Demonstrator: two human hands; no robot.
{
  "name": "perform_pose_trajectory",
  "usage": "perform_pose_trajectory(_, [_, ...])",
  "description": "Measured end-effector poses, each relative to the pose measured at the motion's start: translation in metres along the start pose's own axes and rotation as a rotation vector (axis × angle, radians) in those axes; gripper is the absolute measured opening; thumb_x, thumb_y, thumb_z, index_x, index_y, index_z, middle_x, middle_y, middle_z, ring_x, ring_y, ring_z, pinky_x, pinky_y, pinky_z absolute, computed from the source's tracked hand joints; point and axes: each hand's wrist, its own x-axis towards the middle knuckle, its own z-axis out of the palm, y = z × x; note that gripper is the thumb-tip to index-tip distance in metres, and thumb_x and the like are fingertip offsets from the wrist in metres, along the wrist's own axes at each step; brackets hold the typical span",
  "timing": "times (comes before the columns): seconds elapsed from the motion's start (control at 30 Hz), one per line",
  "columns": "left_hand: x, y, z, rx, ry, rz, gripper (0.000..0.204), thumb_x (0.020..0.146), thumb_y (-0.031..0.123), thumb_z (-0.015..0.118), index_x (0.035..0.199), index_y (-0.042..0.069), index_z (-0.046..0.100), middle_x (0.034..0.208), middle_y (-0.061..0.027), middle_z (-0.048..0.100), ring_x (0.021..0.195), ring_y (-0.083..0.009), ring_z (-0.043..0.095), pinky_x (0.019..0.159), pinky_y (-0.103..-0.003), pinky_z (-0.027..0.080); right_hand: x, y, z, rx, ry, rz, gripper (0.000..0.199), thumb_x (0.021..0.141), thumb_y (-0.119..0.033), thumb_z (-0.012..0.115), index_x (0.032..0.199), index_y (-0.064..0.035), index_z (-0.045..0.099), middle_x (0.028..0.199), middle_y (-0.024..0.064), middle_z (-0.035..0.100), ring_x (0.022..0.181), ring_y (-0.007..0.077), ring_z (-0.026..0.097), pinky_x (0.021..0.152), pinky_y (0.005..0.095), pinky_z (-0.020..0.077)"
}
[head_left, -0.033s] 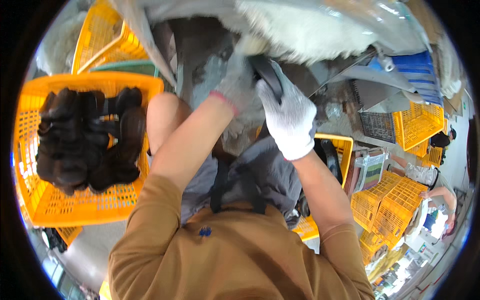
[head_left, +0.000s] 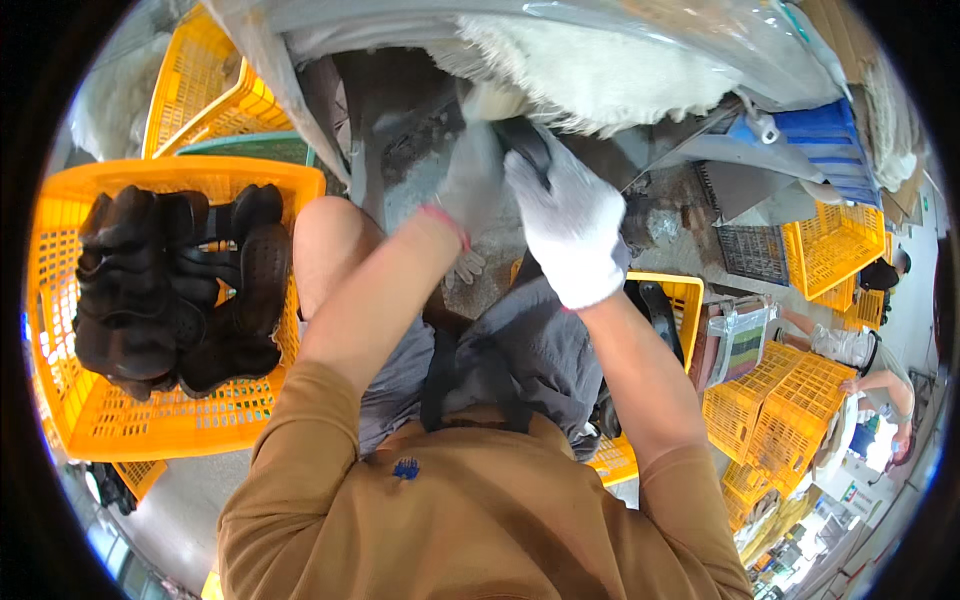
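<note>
Our right hand [head_left: 572, 215], gloved in white knit, grips one smooth, curved black piece [head_left: 524, 142] before us; our left hand [head_left: 472, 175] beside it is blurred, so we cannot tell its hold. Beyond is one shaggy white fleece [head_left: 620, 75]; leftward, one perforated yellow plastic crate [head_left: 170, 438] carries rounded black shoe-like pieces [head_left: 130, 345], too overlapped to count.

Left hand [head_left: 472, 178] a gray blur

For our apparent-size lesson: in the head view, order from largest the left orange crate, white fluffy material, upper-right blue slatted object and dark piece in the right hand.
1. Orange crate
2. White fluffy material
3. Blue slatted object
4. Dark piece, partly covered by the right hand
</note>
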Motion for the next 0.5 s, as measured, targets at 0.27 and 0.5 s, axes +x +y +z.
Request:
perform_pose_trajectory(0.27, [-0.001, -0.01, -0.008, -0.249, 0.007, -0.256, 0.07, 0.112, 0.062, 0.045, 0.145, 0.002, 0.054, 0.137, -0.0186, 0.065, 0.127, -0.0287, 0.063, 0.11, -0.042, 0.052, -0.011, -0.006, -0.022, 0.086, -0.473, -0.008, 0.087, 0.082, -0.047, 0.084, 0.152, -0.0044, 0.055, 0.141, 0.0256, 0.065, 0.127, 0.0438, 0.065, 0.109, 0.0466, 0.0521])
perform_pose_trajectory(0.5, [0.015, 0.001, 0.014, -0.253, -0.086, -0.064, 0.083, 0.106, 0.074, 0.047, 0.149, 0.004, 0.054, 0.133, -0.0147, 0.067, 0.119, -0.0253, 0.065, 0.106, -0.04, 0.054, 0.017, -0.033, -0.036, 0.383, -0.58, 0.018, 0.075, 0.089, -0.034, 0.083, 0.151, -0.0035, 0.055, 0.136, 0.0229, 0.07, 0.12, 0.0374, 0.072, 0.103, 0.0423, 0.0575])
